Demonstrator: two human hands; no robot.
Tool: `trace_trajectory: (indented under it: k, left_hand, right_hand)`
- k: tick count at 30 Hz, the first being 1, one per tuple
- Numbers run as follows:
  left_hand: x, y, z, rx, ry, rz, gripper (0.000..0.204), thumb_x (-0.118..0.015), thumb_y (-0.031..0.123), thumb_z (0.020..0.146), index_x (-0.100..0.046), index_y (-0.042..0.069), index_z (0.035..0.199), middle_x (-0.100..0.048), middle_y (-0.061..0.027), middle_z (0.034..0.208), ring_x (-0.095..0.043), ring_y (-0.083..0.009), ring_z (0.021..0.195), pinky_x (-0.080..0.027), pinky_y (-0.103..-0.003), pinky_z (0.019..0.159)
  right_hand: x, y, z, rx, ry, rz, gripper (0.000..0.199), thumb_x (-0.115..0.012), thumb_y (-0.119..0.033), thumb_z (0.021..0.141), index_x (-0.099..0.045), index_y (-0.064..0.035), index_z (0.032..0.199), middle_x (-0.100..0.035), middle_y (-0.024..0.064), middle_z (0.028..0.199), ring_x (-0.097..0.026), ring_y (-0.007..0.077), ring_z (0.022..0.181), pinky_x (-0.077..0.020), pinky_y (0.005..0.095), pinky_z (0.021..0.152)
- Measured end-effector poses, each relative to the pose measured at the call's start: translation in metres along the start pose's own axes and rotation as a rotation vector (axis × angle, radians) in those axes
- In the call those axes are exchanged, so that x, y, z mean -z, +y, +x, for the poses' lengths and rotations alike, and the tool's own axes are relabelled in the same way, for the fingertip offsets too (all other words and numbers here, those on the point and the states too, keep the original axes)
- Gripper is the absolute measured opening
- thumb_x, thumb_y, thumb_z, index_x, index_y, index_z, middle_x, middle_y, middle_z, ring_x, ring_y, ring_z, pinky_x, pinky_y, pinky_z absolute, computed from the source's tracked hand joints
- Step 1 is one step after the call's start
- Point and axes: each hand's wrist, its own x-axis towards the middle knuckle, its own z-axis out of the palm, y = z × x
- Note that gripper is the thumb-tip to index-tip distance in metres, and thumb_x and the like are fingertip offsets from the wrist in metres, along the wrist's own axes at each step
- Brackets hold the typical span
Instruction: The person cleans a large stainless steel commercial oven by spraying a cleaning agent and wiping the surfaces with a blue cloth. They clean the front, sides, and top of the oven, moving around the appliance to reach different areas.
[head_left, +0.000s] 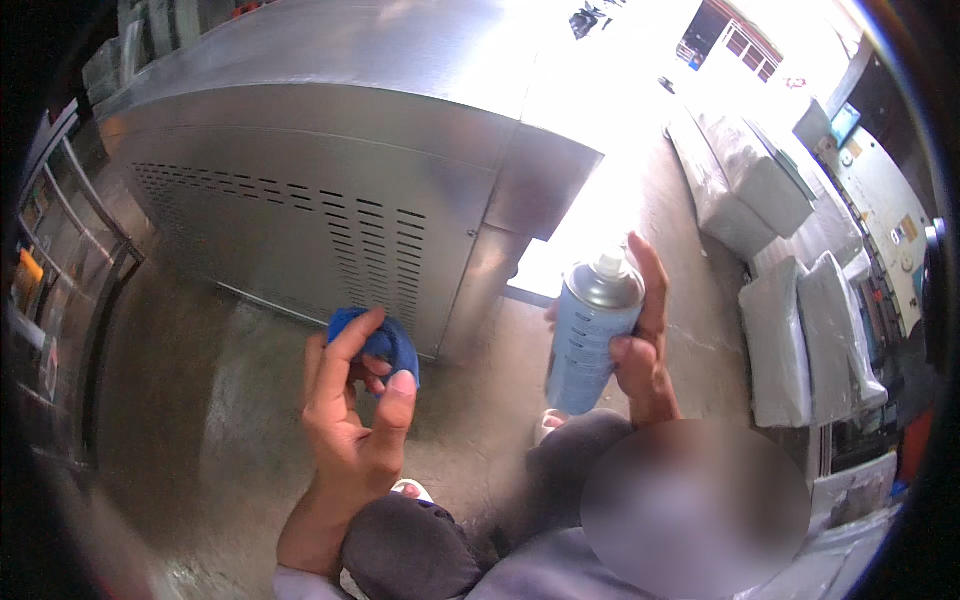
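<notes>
My left hand [362, 405] is curled round a bunched blue cloth [400, 347], with some fingers tucked into its folds. To the right, my right hand [645, 350] grips a light blue spray can [585, 345] by its side. The can is nearly upright, leaning a little, and its white nozzle [610, 262] shows at the top; the index finger is raised beside the nozzle, not on it. Beyond both hands stands a large stainless steel cabinet [270, 255] with rows of vent slots. Neither hand touches it.
A metal rack [85, 190] stands at the left. Plastic-wrapped white bundles [800, 340] and a pale machine panel [885, 220] line the right side. Below are my bent knees [410, 545] above the concrete floor [240, 400]. Bright light washes out the far floor.
</notes>
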Motion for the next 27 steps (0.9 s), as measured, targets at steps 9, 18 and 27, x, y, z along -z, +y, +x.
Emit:
trace_trajectory:
  k: [9,18,27]
  left_hand:
    - [0.004,0.003,-0.002,-0.086,-0.017,0.014,0.053,-0.071,0.025,0.088,-0.064,-0.001,0.134,-0.054,-0.0086,0.103,-0.055,-0.0153,0.087,-0.048,-0.029,0.075]
    - [0.014,0.003,-0.005,-0.077,-0.004,0.051,0.045,-0.071,0.022,0.089,-0.068,0.002,0.130,-0.056,-0.0085,0.099,-0.055,-0.0164,0.083,-0.047,-0.031,0.072]
    - [0.028,0.024,0.016,-0.584,0.120,0.791,0.027,-0.070,0.016,0.094,-0.079,0.019,0.119,-0.061,0.0048,0.083,-0.051,-0.0196,0.102,-0.040,-0.034,0.093]
  right_hand:
    - [-0.012,-0.022,0.014,0.450,0.026,-1.062,0.079,-0.085,-0.007,0.073,-0.051,-0.0065,0.145,-0.064,0.0198,0.120,-0.068,0.0329,0.105,-0.0586,0.0431,0.085]
    - [-0.021,-0.025,0.019,0.413,0.012,-0.992,0.073,-0.082,-0.006,0.075,-0.053,-0.0068,0.141,-0.064,0.0193,0.121,-0.069,0.0317,0.102,-0.0594,0.0419,0.083]
    - [-0.009,-0.023,0.018,0.443,0.046,-0.897,0.075,-0.082,-0.012,0.079,-0.048,-0.0041,0.146,-0.066,0.0189,0.119,-0.070,0.0298,0.104,-0.0586,0.0416,0.086]
